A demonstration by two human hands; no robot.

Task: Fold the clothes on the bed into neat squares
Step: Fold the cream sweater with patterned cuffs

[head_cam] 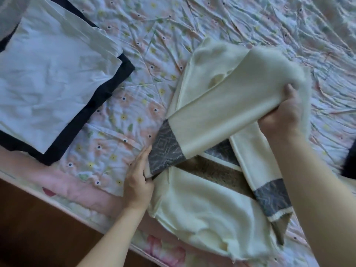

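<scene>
A crumpled floral bedspread [192,26] covers the bed, pale with small peach and yellow flowers and dark dots. Along the bedspread's near edge runs a pink quilted mattress border [77,191] printed with larger pink blooms. Below that border, at the bottom left, lies brown wooden floor [28,237]. At the bedspread's right edge sits a dark object [349,162], cut off by the frame.

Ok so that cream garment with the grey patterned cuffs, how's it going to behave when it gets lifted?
Probably floppy: the cream garment sags between the right hand, which grips it, and the left hand at the cuff. It looks light, held up by one hand. Its loose sleeve will likely trail.
</scene>
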